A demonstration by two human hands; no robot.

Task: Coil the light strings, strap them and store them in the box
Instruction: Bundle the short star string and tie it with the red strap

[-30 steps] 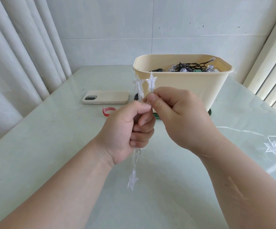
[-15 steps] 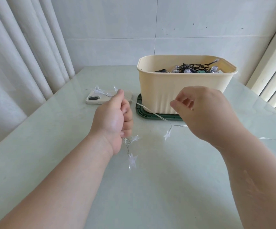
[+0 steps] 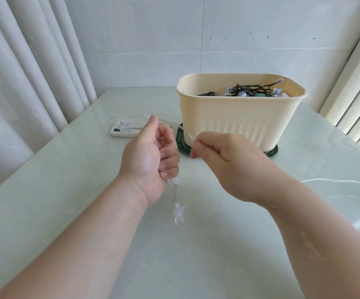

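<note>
Clear plastic stars on hair-thin wire: that's the star light string (image 3: 178, 213), and it is mid-coil above the table (image 3: 67, 201). The left hand (image 3: 148, 160) stands upright, its fingers (image 3: 170, 157) curled round a gathered bundle of loops. One star dangles below the fist and another pokes out past the thumb, over the phone (image 3: 118, 133). That hand is the spool, I reckon: held upright so each new turn can be laid across it while the finished loops hang free instead of snagging on the table. The right hand (image 3: 224, 162) sits just beside it, thumb and forefinger closed in a fine pinch, the other fingers tucked in. A thread of wire runs from the top of the left fist across to that pinch, so it looks to be grasping the wire. The strand is so thin at the fingertips, though, that I wouldn't swear to it. Off to the right the loose tail (image 3: 336, 181) trails across the table, well apart from both hands, so plenty is left to wind. Behind them the cream box (image 3: 239, 124) stands on what looks like a dark green lid (image 3: 182, 145), close by and open-topped, ready to receive. A dark light string (image 3: 250, 91) lies in it already. No strap on this one yet. Gentle tension is the thing here, since too hard a pull could kink that wire.
</note>
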